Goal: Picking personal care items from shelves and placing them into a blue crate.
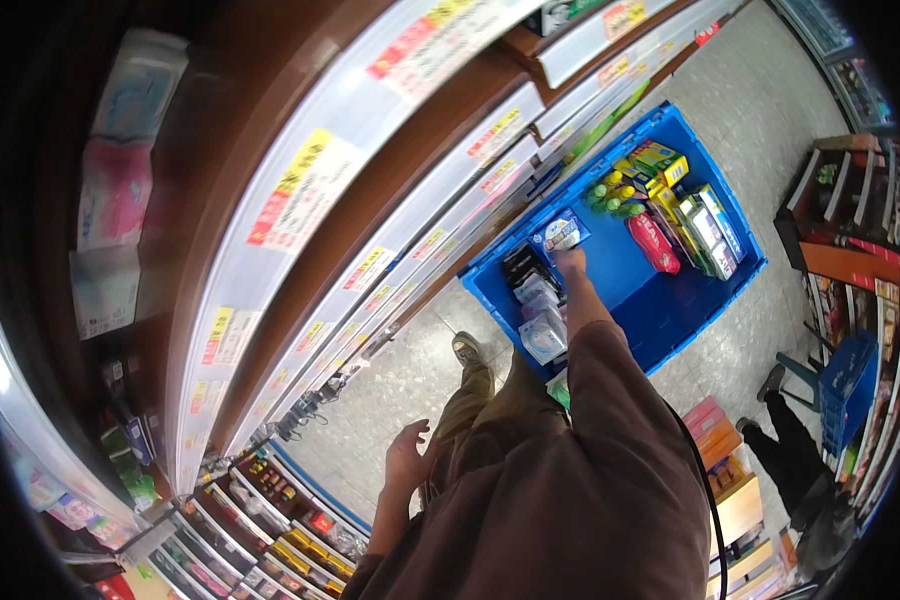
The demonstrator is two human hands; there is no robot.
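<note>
A blue plastic crate (607, 262) stands before me on the floor, with goods along its sides. Over its left part reaches my right hand (571, 262), closed at the near edge of a blue-and-white package (561, 231); the fingertips are partly hidden. Just below that hand are clear-wrapped packages (544, 334) and dark packages (526, 268). A red packet (652, 244), green bottles with yellow caps (613, 196) and yellow boxes (658, 163) occupy the far and right parts. My left hand (410, 454) hangs beside my leg, fingers apart and holding nothing.
Store shelves (450, 172) with price labels run close along the left. Packaged goods (116, 191) sit on an upper shelf. At right, another person (791, 450) is beside a second blue crate (849, 390) on a stool. Cartons (709, 431) stand behind my right side.
</note>
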